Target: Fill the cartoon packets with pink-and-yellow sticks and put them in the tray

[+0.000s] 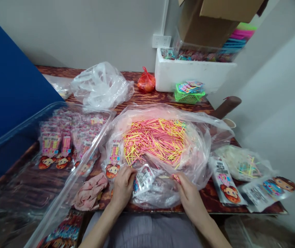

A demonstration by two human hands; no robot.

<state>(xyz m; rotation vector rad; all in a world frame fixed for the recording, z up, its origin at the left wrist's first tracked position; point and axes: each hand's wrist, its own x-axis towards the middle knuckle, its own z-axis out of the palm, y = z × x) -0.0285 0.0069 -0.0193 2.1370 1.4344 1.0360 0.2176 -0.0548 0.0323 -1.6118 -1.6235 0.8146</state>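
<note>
A large clear plastic bag (201,137) lies open in front of me, filled with thin pink and yellow sticks (152,139). My left hand (123,186) is closed at the left edge of a small silver printed packet (144,179), its fingertips partly hidden. Over the bag's near right side, my right hand (190,194) pinches a few thin sticks (175,177), pink ends showing. Just beyond my left hand lies a filled packet (113,156) with a cartoon face and a barcode.
To the left, a clear plastic bin (67,187) holds many filled packets (50,144); a pink cloth (90,193) lies beside it. At right are flat printed packets (227,186) and a smaller bag (243,162). Behind stand a green basket (189,97) and a white foam box (189,74).
</note>
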